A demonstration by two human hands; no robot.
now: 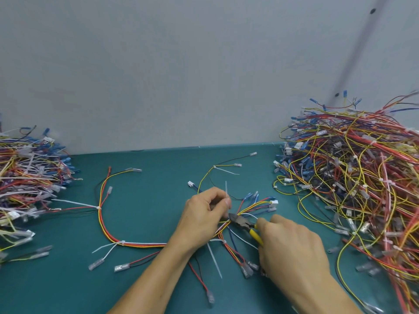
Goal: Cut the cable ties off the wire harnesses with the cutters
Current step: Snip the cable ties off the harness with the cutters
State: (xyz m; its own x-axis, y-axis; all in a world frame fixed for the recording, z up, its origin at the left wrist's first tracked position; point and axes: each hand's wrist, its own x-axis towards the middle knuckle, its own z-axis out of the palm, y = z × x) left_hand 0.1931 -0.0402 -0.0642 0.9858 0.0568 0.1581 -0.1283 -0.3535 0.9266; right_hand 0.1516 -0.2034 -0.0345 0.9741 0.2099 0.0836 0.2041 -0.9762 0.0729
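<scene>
Nearest the lens, low right: right hand (292,245), gripping the yellow handles of the cutters (239,220). Fingers (264,224) curled round the grips; how hard squeezed, cannot tell, palm side hidden. Dark nose of the cutters aimed up-left into the fan of wires, right against the left hand (204,218). Jaws either shut or barely apart at the bundle, too small to call.

Left hand: thumb and forefinger pinching the white tail of a cable tie (226,191), tail standing upright above the knuckles. Remaining fingers tucked down over the harness (145,244), apparently pinning it to the counter (147,279).

Step, as a judgement: mid-cut on this tie, tail pulled up to lift the loop off the insulation. Severed or not, cannot tell.

Next move: nip the strap only, close to the lock head, nose kept off the wires. Then pull the tie free and bin it. More to do on what looks like the same harness: second tie (223,241) just below the left wrist, third tie (122,242) and fourth tie (98,208) along the red-yellow trunk to the left.

Big pile (353,177) of harnesses at right, smaller pile (27,184) at left. Which of them finished, cannot tell.
</scene>
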